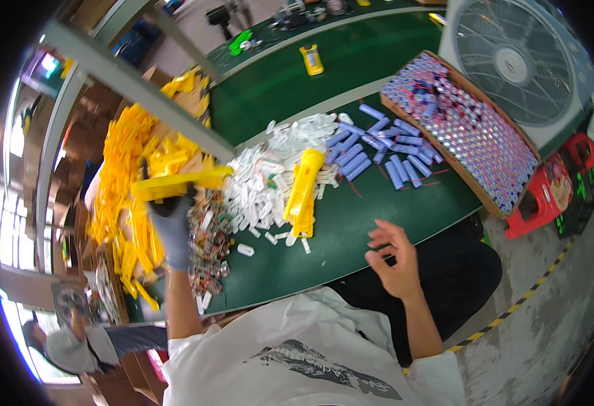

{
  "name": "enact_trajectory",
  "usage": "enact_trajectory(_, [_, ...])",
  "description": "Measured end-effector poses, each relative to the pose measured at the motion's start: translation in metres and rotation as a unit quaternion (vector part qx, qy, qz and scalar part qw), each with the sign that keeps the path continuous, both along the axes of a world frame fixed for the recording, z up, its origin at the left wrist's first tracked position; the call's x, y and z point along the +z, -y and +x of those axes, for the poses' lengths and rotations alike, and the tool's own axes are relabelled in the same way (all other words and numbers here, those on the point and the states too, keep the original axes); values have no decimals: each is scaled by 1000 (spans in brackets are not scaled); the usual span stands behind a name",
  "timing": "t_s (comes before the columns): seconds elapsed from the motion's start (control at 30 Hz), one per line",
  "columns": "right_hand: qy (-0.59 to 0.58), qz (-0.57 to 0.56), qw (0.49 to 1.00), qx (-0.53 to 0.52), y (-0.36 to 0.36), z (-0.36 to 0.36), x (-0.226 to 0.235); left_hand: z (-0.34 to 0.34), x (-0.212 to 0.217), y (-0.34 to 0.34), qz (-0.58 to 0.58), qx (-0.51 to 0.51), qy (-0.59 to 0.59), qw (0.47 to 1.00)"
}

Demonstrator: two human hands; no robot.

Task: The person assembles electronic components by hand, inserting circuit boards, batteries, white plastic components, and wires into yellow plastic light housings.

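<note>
My left hand [170,220], in a grey glove with dark fingers, is closed around a long yellow plastic housing [202,178], held over the left part of the green table. Blur hides part of that grip. My right hand [394,261] is bare and hovers above the table's front edge. Its fingers are loosely curved and apart, with nothing seen between them. Between the hands, more yellow plastic housings [305,186] lie on a heap of small white plastic parts [259,183]. Purple-blue cylindrical batteries [398,145] with red wires are scattered to the right.
A cardboard box [476,159] packed with batteries sits at the table's right, beside a large grey fan [512,64]. Yellow parts [124,183] pile up at the left, past small wired circuit boards [209,250]. A metal post [168,105] crosses there. One yellow piece [312,59] lies on the far green surface.
</note>
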State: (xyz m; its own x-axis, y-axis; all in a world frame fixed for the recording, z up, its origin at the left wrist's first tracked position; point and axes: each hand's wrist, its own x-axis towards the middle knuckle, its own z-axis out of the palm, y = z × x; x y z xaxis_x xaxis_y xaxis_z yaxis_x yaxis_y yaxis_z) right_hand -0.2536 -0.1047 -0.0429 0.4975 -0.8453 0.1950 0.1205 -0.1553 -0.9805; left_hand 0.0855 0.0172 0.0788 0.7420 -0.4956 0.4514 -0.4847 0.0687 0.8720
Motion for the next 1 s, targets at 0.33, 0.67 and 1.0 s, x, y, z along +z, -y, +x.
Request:
enact_trajectory(0.33, [138,163,974,-73,-5,23,-5,-162,-91,20,124,-448,-459,757])
enact_trajectory(0.67, [-262,-50,940,215,72,67,78,-140,-122,10,113,-478,-554,673])
enact_trajectory(1.0, [-376,-506,745,216,73,211,35,-153,-166,-60,-127,-296,-673,666])
